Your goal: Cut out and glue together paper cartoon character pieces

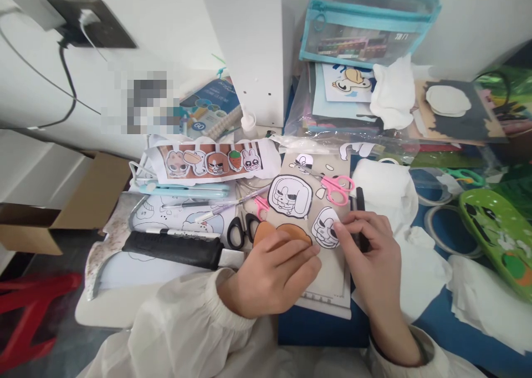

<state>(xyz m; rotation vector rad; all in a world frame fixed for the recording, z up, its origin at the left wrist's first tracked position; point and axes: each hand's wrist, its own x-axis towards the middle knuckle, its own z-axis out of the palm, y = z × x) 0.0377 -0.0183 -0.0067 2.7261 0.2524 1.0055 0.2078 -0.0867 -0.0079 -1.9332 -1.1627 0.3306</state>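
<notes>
My left hand (274, 270) lies palm down on a brown paper sheet (332, 281), fingers together, covering part of an orange-brown cutout (282, 231). My right hand (369, 256) pinches a small white cartoon cutout (325, 228) against the sheet with fingertips and holds a black pen (361, 200) under its fingers. A larger white dog cutout (290, 195) lies just beyond, with pink scissors (337, 188) beside it.
Black-handled scissors (239, 231), a black marker (174, 249) and a sticker strip of cartoon animals (210, 161) lie to the left. White tissues (384, 187), tape rolls (446, 225) and a green tray (496, 234) are right. A teal pouch (366, 26) and cardboard box (83, 195) stand behind.
</notes>
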